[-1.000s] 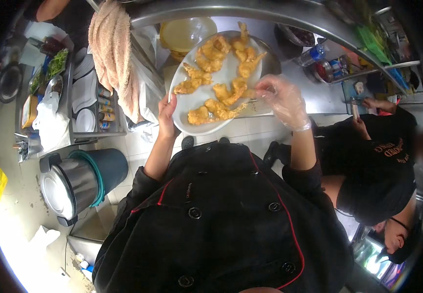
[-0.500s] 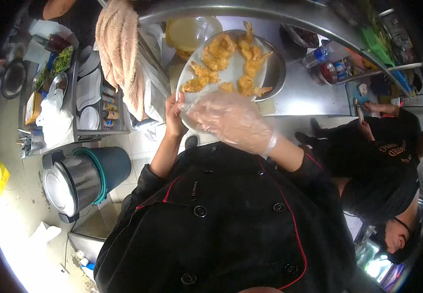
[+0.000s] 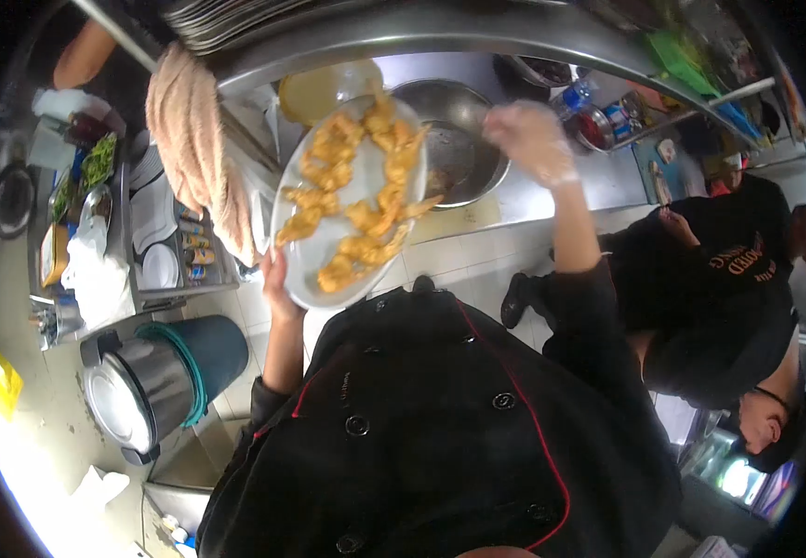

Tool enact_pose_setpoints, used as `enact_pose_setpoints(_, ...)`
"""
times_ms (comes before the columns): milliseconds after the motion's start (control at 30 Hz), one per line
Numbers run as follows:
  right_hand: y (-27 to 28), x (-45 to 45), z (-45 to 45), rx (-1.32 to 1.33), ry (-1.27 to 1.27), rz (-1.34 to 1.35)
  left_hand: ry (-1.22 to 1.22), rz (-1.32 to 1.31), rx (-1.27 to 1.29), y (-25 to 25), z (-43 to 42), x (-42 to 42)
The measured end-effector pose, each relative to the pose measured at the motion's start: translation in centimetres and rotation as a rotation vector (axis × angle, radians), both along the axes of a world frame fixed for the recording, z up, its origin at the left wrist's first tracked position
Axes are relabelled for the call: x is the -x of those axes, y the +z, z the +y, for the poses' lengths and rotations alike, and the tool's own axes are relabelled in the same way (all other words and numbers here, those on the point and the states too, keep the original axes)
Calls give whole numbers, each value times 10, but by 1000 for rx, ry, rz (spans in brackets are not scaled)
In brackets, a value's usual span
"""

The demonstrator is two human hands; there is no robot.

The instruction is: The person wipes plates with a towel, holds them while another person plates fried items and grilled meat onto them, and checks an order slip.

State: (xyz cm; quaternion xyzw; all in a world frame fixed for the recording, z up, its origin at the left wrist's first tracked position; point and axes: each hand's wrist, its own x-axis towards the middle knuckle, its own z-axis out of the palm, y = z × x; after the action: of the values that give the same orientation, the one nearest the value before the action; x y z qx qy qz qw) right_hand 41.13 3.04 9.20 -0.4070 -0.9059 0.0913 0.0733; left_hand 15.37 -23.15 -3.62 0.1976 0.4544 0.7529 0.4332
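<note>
Several golden fried pieces [image 3: 364, 244] lie spread over a white oval plate [image 3: 305, 270]. At the plate's lower left edge, my left hand [image 3: 277, 284] grips the rim and holds it up, slightly tilted. My right hand [image 3: 526, 139], in a clear plastic glove, is raised apart from the plate, at the right edge of a metal bowl [image 3: 459, 153]. Its fingers look bent together, but motion blurs them, and whether they hold anything cannot be made out. The bowl stands on the steel counter [image 3: 598, 186], partly behind the plate.
A yellowish container [image 3: 314, 93] stands behind the plate. A pink towel [image 3: 189, 139] hangs at the left, near a cart with dishes and cans. A steel shelf edge [image 3: 403, 39] crosses above the counter. A lidded pot [image 3: 119, 395] stands lower left. Another person [image 3: 719, 279] is at the right.
My right hand passed low over the plate's lower part, then moved up and right to the bowl. The plate, in my left hand, now sits further left and lower, uncovering the bowl.
</note>
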Motion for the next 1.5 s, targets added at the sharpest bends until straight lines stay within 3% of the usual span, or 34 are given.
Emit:
enact_pose_setpoints(200, -153, 27, 29, 47, 293, -134, 108, 57, 50, -8, -42, 16)
enact_pose_setpoints(300, -143, 64, 12, 156, 227, -87, 121, 104, 46, -9, -48, 21)
enact_pose_setpoints(400, -166, 92, 30, 86, 426, -479, 149, 79, 39, -11, -50, 18)
enact_pose_setpoints(500, -160, 95, 21, 116, 374, -417, 173, 38, -5, -17, -46, 18)
enact_pose_setpoints(600, -158, 88, 29, 164, 605, -352, 155, 25, -19, -20, -43, 20)
enact_pose_setpoints(667, -187, 68, 60, 190, 573, -76, 156, 11, -31, -13, -31, 17)
enact_pose_setpoints(733, -136, 48, 42, 510, 131, 238, 88, -2, -67, -8, -22, 17)
enact_pose_setpoints(867, -31, 36, 7, 643, 339, 890, 21, 4, -61, -2, -6, 15)
enact_pose_setpoints(967, 20, 51, -43, 596, 491, 914, -92, -64, -53, -6, 7, 12)
enact_pose_setpoints(1067, 42, 88, -82, 236, 891, 580, -166, -112, -112, -3, 20, 4)
enact_pose_setpoints(1167, 16, 108, -98, 186, 946, 338, -171, -134, -129, -1, 31, -5)
enact_pose_setpoints(1267, -10, 118, -106, 434, 985, 493, -221, -174, -230, -7, 30, -2)
enact_pose_setpoints(1300, -10, 116, -109, 247, 1011, 411, -232, -168, -243, -7, 30, -1)
enact_pose_setpoints(1500, -26, 124, -124, 71, 947, 379, -255, -117, -214, -13, 23, 8)
